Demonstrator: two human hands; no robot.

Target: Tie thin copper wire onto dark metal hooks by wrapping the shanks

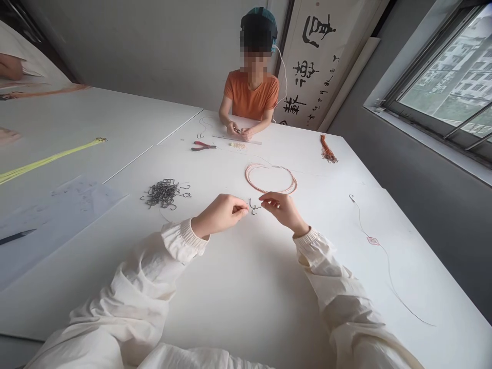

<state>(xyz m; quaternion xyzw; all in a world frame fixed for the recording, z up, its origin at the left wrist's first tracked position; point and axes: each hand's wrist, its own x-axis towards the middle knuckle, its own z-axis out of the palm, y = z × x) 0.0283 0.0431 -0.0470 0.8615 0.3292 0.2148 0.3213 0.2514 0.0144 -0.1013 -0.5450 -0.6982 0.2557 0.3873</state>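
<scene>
My left hand (222, 213) and my right hand (282, 207) are raised just over the white table (238, 287), both pinched. Between their fingertips hangs a small dark metal hook (253, 206). The left fingers pinch something thin beside the hook, perhaps a fine line. The right fingers pinch close to the hook's other side. A coil of pinkish cord (270, 178) lies just beyond my right hand. A heap of several dark metal hooks (163, 193) lies left of my left hand.
A person in an orange shirt (251, 95) works at the far side, with red-handled pliers (203, 146), a ruler (236, 139) and pale beads (238, 145) nearby. An orange cord bundle (327, 149) lies far right. A thin line with a tag (372, 240) runs along the right. A yellow strip (49, 160) lies left.
</scene>
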